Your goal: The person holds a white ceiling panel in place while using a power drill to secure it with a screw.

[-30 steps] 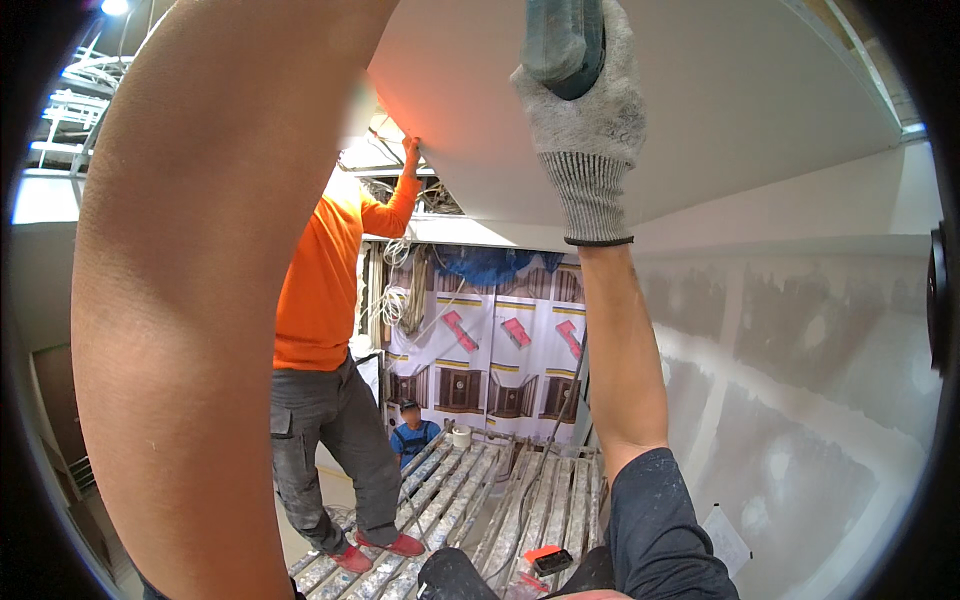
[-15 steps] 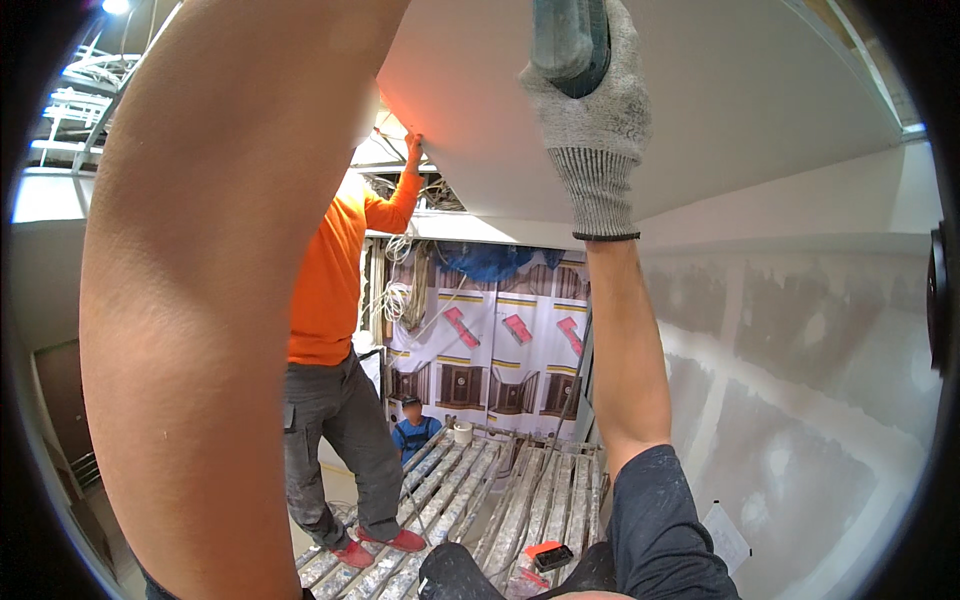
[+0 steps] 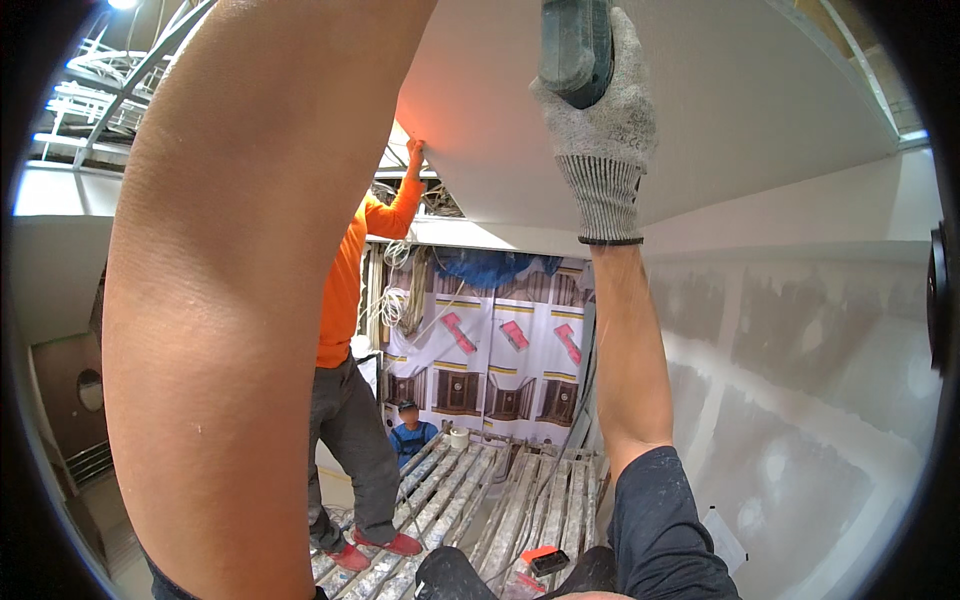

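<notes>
Dark handheld tool (image 3: 577, 58) raised below the pale ceiling panel (image 3: 740, 110), in the closed grip of the gloved right hand (image 3: 610, 118), presumably for overhead reach. Bare left arm (image 3: 230, 300) lifted across the panel's left side; cannot tell the unseen left hand's opening or hold. At the panel's far left edge, a co-worker's hand (image 3: 415, 150), perhaps for support.

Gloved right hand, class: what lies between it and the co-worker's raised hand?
Only a bare stretch of pale overhead panel shows between the right hand and the co-worker's hand, in the head view.
</notes>
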Demonstrator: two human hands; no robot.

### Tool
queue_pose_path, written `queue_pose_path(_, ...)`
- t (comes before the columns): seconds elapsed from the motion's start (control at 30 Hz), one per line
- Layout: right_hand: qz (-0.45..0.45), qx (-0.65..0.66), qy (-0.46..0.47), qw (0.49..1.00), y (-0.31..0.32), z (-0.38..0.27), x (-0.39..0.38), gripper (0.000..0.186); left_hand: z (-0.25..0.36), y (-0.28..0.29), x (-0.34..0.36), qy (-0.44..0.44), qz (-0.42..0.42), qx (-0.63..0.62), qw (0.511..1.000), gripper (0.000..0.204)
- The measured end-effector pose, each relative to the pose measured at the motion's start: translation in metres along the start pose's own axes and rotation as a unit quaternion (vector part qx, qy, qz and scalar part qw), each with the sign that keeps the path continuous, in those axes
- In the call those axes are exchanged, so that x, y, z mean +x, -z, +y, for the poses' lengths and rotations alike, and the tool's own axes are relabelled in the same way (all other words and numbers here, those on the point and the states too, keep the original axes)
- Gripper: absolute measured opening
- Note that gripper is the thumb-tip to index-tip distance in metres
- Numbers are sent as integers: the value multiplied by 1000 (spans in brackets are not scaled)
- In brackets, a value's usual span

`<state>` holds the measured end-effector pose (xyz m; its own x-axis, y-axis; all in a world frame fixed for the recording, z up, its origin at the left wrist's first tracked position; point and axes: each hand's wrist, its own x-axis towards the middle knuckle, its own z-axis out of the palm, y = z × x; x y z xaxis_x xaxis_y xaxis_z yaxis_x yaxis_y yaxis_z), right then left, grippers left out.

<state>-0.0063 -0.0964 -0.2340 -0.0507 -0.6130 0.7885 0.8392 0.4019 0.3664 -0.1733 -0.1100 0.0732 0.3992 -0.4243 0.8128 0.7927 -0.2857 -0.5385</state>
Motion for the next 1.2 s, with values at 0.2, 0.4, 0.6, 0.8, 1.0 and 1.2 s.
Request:
queue_pose_path(0.2, -6, -23, 26, 999, 0, 2, -1, 86, 2, 0, -1, 1, 6, -4, 1000, 61)
queue_pose_path(0.4, -5, -32, 24, 999, 0, 5, 0, 86, 5, -4, -2, -1, 9, -12, 1000, 60)
queue_pose_path(0.6, -6, -30, 18, 999, -4, 5, 2, 85, 5, -9, -8, 4, 9, -13, 1000, 59)
queue_pose_path(0.8, -10, -65, -4, 998, 17, 9, 11, 84, 28, -9, 5, -3, 28, -43, 999, 57)
queue_pose_path(1.0, -34, -98, 13, 995, 8, -11, 4, 86, 12, -15, -6, 17, 18, -29, 999, 56)
queue_pose_path(1.2, -40, -199, 14, 979, 17, 1, 11, 96, 34, -20, 10, 23, 31, -54, 998, 55)
